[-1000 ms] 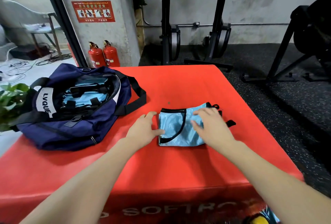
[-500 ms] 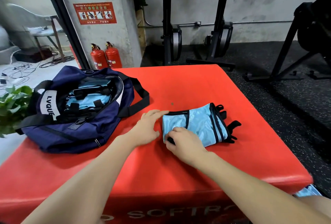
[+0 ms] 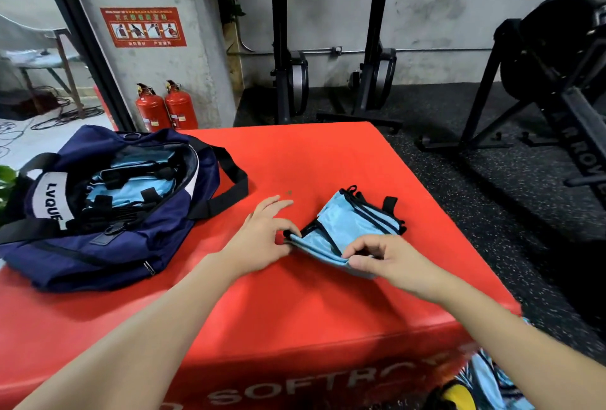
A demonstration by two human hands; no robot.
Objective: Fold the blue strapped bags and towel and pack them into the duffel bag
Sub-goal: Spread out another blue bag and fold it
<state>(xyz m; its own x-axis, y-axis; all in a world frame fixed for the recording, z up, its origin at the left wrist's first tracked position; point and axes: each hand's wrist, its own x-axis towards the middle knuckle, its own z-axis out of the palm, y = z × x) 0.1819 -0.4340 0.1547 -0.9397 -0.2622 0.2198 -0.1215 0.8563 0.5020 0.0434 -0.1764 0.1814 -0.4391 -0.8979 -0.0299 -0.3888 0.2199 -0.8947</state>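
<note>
Fingers (image 3: 359, 250) of the right hand (image 3: 387, 262) pinch the blue bag (image 3: 347, 222); the left hand (image 3: 262, 235) pinches its other corner. At ten o'clock sits the duffel bag (image 3: 98, 245).

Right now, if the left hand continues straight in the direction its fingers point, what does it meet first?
Probably nothing: the left hand points up-right over bare red mat, passing left of the blue strapped bag. Depth is uncertain.

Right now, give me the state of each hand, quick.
Left hand: pinching the left corner of the blue bag.
Right hand: pinching the bag's near edge, fingers curled.
</note>
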